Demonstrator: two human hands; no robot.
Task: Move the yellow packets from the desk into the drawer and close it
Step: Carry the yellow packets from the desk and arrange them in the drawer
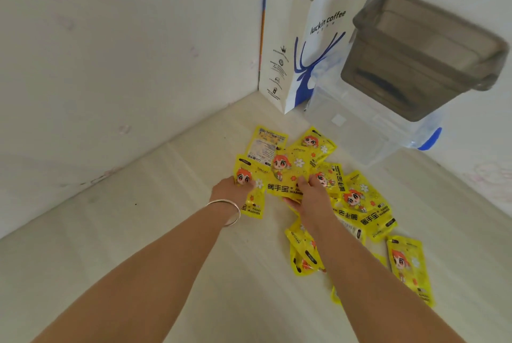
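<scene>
Packets: yellow packets [327, 198] lie scattered flat on the pale table [138, 245], many overlapping, most face up with a red-haired cartoon figure printed on them; one at the far edge of the heap shows its printed back; none sits in any container; the drawer is out of view
Left hand: left hand [231, 190] lies palm down at the left edge of the heap, fingers pressed on a packet [250, 198] that lies flat on the table; whether the fingers are curled under it cannot be told; a silver bangle [225, 212] rings the wrist
Right hand: right hand [311, 195] grasps a large packet [288, 173] at its near edge, thumb on top and fingers beneath; that packet overlaps its neighbours
Paper bag: white paper bag [313, 37] with a blue deer print and the words "luckin coffee" stands upright in the far corner against the wall; its contents are hidden
Clear box: clear plastic box [368, 132] with a blue clip stands on the table just beside the bag, behind the packets; nothing can be made out inside
Grey tub: smoky grey lidded tub [426, 57] rests on top of the clear box; something dark shows through its wall, not identifiable
</scene>
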